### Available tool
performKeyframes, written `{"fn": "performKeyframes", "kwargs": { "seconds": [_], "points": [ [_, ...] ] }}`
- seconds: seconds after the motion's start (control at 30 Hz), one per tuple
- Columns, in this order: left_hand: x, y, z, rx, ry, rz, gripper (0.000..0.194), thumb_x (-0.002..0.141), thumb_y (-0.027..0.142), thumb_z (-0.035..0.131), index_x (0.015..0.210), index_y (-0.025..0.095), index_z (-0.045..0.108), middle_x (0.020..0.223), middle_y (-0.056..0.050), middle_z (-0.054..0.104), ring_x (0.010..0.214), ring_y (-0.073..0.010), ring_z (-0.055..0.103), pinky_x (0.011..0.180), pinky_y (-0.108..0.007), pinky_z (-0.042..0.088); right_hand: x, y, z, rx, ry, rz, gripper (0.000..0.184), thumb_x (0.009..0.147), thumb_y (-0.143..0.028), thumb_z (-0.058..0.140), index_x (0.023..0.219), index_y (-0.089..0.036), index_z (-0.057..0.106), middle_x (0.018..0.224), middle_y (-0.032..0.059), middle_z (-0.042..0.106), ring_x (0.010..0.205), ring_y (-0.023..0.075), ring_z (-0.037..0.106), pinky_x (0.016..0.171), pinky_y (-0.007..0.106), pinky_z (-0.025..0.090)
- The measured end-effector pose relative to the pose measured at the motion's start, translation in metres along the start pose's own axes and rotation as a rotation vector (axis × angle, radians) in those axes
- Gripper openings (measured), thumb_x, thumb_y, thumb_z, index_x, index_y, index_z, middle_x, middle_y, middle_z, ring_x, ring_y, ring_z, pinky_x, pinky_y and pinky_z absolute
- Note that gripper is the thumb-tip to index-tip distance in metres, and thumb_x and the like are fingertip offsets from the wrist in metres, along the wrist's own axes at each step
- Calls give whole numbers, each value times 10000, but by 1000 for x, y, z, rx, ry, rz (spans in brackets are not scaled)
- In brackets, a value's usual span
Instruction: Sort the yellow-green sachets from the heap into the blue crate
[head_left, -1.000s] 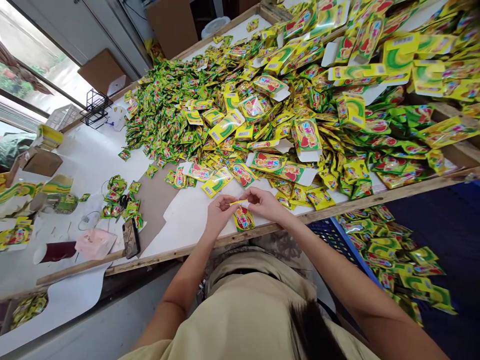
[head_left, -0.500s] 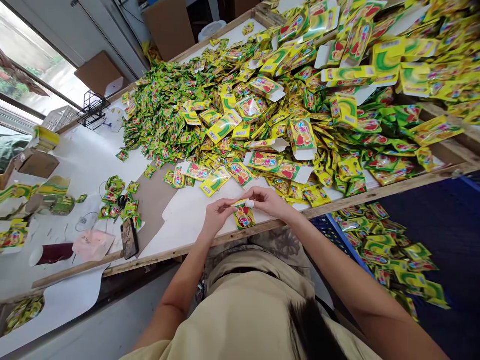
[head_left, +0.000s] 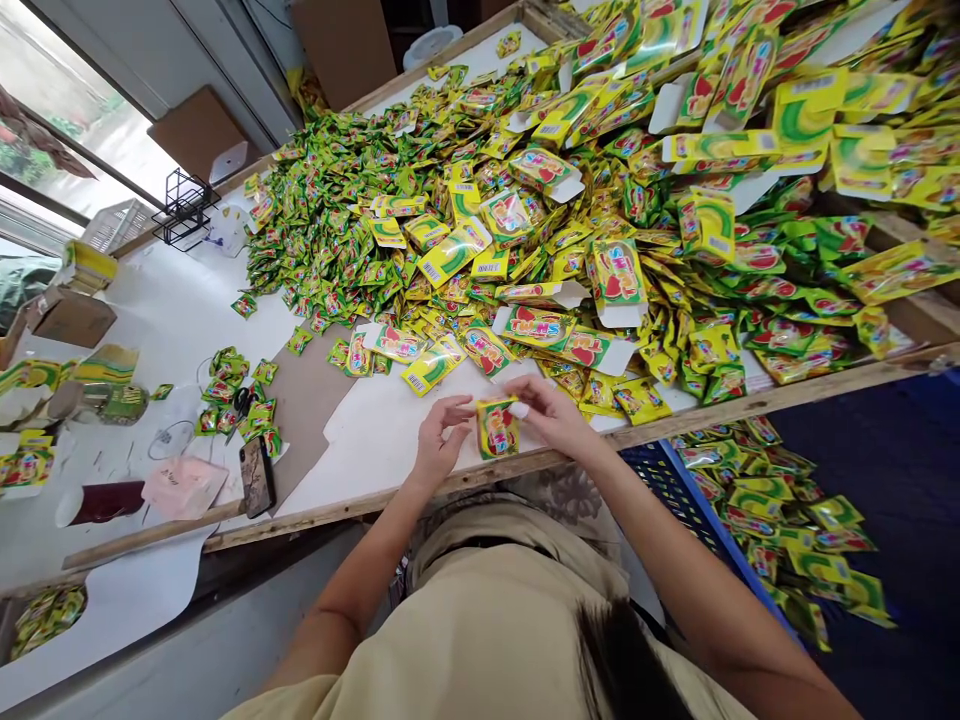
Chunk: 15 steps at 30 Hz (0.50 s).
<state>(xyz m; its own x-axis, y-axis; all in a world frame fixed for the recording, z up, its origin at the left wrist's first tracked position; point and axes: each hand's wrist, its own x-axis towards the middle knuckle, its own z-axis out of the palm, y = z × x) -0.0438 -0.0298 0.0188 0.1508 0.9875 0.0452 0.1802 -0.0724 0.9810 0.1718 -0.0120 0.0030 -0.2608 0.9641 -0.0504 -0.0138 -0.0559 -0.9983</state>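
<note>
In front of my body, at the table's near edge, a small yellow-and-green candy box (head_left: 498,430) with red fruit pictures stands upright. My right hand (head_left: 553,418) grips its right side, and something white shows at the thumb tip. Just left of the box is my left hand (head_left: 442,438), fingers curved and apart, with a narrow gap to the box. Beyond the hands lie more printed boxes, among them a yellow box with a barcode (head_left: 433,366) and a long box with an open white flap (head_left: 536,326).
A large heap of small green candy packets (head_left: 322,210) covers the table's back. A phone (head_left: 258,477), scissors (head_left: 243,401), a pink bag (head_left: 184,487) and a dark red cup (head_left: 101,503) lie at left. Below right, a blue crate (head_left: 701,515) holds filled packets.
My left hand has let go of the box and drawn slightly left. My right hand has shifted a little right with the box, whose top edge is now closed.
</note>
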Motion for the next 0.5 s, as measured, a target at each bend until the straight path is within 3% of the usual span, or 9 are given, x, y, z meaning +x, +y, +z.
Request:
{"fn": "performKeyframes", "kwargs": {
  "seconds": [0.13,0.2,0.27,0.37,0.43,0.5],
  "points": [
    [11,-2,-2,113,174,-32,270,851,399,564,1023,198,619,1050,-91,649,922,-180,616,811,-311,489,-36,12,-36,142,290,75,631,754,-785,300,1155,-343,505,919,81,617,690,213,576,557,346,443],
    [20,-3,2,220,141,-37,225,849,375,565,961,192,635,985,-89,657,904,-185,606,787,-308,487,-52,15,-49,185,367,32,678,742,-815,235,1194,-372,478,884,81,620,630,204,559,525,348,431],
    [29,-3,12,319,53,-4,225,854,348,555,999,191,627,999,-95,645,921,-196,595,779,-316,493,-57,14,-55,167,377,-11,586,769,-751,370,1167,-344,509,883,73,637,663,202,584,594,360,473],
    [45,0,36,526,-42,137,313,838,314,576,1131,203,584,1153,-110,587,1101,-234,530,926,-389,458,-46,5,-52,-136,344,-37,346,799,-507,574,1032,-252,597,914,72,662,792,219,622,744,393,502],
    [55,2,52,697,-59,206,426,805,312,623,1215,222,546,1314,-124,489,1252,-276,422,1039,-462,366,-34,-3,-47,-493,320,-71,213,815,-355,578,965,-213,628,942,85,660,879,241,608,806,412,486],
    [63,4,63,830,-82,221,492,771,324,665,1241,241,542,1419,-128,385,1341,-319,311,1081,-506,300,-25,-8,-42,-863,304,-72,212,800,-232,555,989,-183,638,1018,121,640,977,285,564,840,438,459]
  ]
}}
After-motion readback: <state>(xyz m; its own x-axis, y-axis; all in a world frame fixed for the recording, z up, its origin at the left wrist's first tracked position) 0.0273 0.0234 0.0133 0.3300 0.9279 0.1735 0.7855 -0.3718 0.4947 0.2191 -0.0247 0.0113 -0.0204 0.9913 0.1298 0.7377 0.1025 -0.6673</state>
